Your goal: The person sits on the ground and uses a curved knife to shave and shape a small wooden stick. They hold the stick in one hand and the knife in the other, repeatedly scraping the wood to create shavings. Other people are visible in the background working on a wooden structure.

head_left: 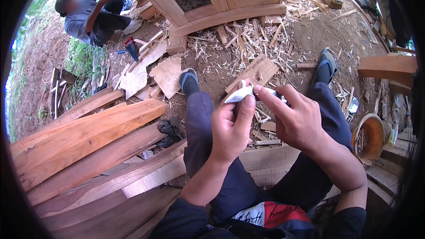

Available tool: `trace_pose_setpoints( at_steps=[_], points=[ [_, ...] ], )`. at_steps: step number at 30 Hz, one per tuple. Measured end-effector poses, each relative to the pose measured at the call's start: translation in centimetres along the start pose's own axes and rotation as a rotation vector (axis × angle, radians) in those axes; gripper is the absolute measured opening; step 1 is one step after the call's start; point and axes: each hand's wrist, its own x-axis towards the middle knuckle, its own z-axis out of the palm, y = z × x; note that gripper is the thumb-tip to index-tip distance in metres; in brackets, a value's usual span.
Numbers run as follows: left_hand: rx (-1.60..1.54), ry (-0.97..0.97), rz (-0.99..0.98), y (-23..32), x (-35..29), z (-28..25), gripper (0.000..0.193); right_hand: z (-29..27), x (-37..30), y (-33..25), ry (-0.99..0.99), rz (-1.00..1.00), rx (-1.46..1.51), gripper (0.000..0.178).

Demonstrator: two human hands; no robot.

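Observation:
My left hand (232, 128) is raised over my lap, its thumb and fingers closed on a small whitish, pointed, flat piece (238, 95). What kind of thing it is, I cannot make out. From the right, my right hand (299, 117) meets it, the index fingertip pressed on its right end and the other fingers curled. Something greyish and dark shows behind those fingers, mostly hidden. Below the hands on the ground lies a flat offcut of wood (262, 71) among shavings.
Long planks (93, 137) are stacked at left. A panelled wooden frame (212, 15) stands ahead. Another person (95, 17) sits at far left, holding a tool; a handsaw (131, 48) lies nearby. At right are an orange-brown bucket (369, 139) on its side and a thick beam (387, 68).

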Motion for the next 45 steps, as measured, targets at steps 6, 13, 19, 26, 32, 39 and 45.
trace_pose_setpoints(
  at_steps=[6, 13, 19, 26, 32, 39, 45],
  points=[
    [-0.016, -0.019, -0.022, 0.0, -0.2, -0.2, 0.043, -0.3, 0.0, 0.1, -0.020, -0.008, 0.059, 0.056],
    [-0.049, -0.130, 0.004, -0.1, 0.2, 0.0, 0.041, 0.1, 0.1, 0.6, -0.004, 0.084, 0.061, 0.056],
    [-0.103, -0.212, -0.157, 1.2, 0.3, -0.2, 0.049, 0.3, 0.2, 1.1, 0.047, 0.113, 0.116, 0.059],
    [-0.097, -0.102, -0.138, 1.2, 0.1, -0.1, 0.051, 0.0, 0.1, 1.0, -0.056, 0.058, 0.200, 0.055],
    [-0.184, -0.072, -0.096, 0.8, 0.2, -0.1, 0.059, -0.1, 0.0, 0.9, -0.066, 0.022, 0.145, 0.052],
    [-0.244, -0.155, -0.112, 0.8, 0.5, -0.5, 0.051, -0.2, 0.3, 1.4, 0.020, 0.129, 0.133, 0.056],
    [-0.476, -0.160, -0.204, 0.7, 1.0, -1.0, 0.046, -0.3, 0.2, 1.3, 0.010, 0.153, 0.136, 0.055]
  ],
)
